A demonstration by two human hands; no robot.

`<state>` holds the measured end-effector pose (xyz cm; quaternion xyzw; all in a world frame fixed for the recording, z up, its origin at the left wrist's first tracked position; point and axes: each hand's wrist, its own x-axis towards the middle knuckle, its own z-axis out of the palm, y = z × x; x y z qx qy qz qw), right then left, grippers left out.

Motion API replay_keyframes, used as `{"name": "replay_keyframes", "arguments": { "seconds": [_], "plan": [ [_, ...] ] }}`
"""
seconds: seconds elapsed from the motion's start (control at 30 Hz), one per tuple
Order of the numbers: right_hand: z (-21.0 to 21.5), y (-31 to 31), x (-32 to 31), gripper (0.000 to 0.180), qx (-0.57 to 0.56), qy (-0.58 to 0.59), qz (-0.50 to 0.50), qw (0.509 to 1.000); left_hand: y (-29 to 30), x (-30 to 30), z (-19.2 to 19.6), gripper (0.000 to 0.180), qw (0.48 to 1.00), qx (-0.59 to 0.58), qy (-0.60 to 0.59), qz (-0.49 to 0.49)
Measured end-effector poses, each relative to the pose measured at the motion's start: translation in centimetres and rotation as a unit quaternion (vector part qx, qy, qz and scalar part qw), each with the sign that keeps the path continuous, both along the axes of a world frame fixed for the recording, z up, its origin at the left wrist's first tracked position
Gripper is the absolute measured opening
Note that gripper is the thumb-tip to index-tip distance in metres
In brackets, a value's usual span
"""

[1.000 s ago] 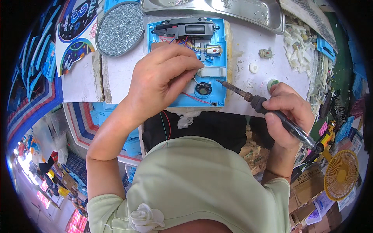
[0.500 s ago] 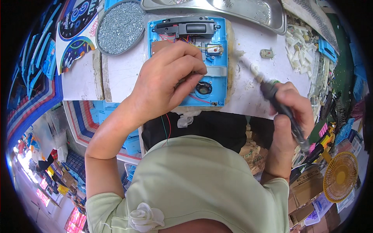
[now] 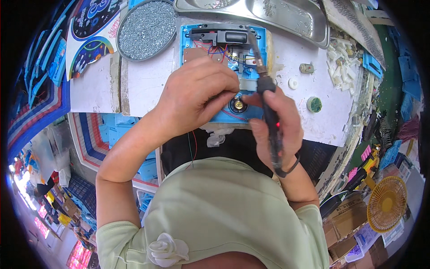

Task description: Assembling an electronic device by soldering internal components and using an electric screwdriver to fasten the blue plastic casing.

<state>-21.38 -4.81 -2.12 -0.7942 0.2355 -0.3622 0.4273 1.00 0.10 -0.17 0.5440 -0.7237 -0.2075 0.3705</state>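
Observation:
A blue plastic casing (image 3: 226, 117) lies on the table before me, with a black module (image 3: 219, 36), a brown board (image 3: 197, 54), coloured wires and a small round speaker (image 3: 238, 105) inside it. My left hand (image 3: 197, 92) is over its left half, thumb and fingers pinched together; what they hold is hidden. A red and a green wire hang down below my left wrist. In my right hand (image 3: 282, 119) is a soldering iron (image 3: 270, 107), its metal barrel pointing up and away over the casing's right side. My right fingertips are beside the speaker.
A round tray of screws (image 3: 147, 29) stands at the far left, a metal tray (image 3: 286, 22) at the back. To the right lie a small motor (image 3: 307, 68), a white ring (image 3: 293, 83), a small green round tin (image 3: 314, 104) and a heap of white plastic pieces (image 3: 344, 62).
My right hand has brought the soldering iron leftward from the table's right side to over the casing. My left hand keeps its pinch. The whole view has shifted slightly.

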Motion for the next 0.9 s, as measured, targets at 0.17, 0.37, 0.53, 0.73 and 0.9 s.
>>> {"name": "replay_keyframes", "arguments": {
  "seconds": [0.17, 0.37, 0.53, 0.73, 0.9],
  "plan": [
    [0.8, -1.7, -3.2, 0.043, 0.042, -0.054, -0.06, 0.996, -0.4, 0.0, 0.0, 0.023, 0.998, -0.02, -0.047, -0.031],
    [4.0, -4.1, -5.2, 0.029, -0.019, 0.007, 0.005, 1.0, -0.5, -0.3, -0.1, 0.024, 0.996, -0.004, -0.088, -0.034],
    [4.6, -4.3, -4.3, 0.027, -0.047, 0.017, 0.05, 0.998, -1.1, -0.3, 0.4, 0.024, 0.993, -0.002, -0.107, -0.047],
    [5.0, -4.6, -4.0, 0.023, -0.043, 0.024, 0.076, 0.996, -1.2, -0.5, 0.8, 0.024, 0.991, -0.004, -0.125, -0.045],
    [5.4, -4.5, -4.4, 0.021, -0.024, 0.043, 0.09, 0.995, -1.3, -0.7, 0.9, 0.024, 0.992, 0.003, -0.121, -0.04]
  ]
}}
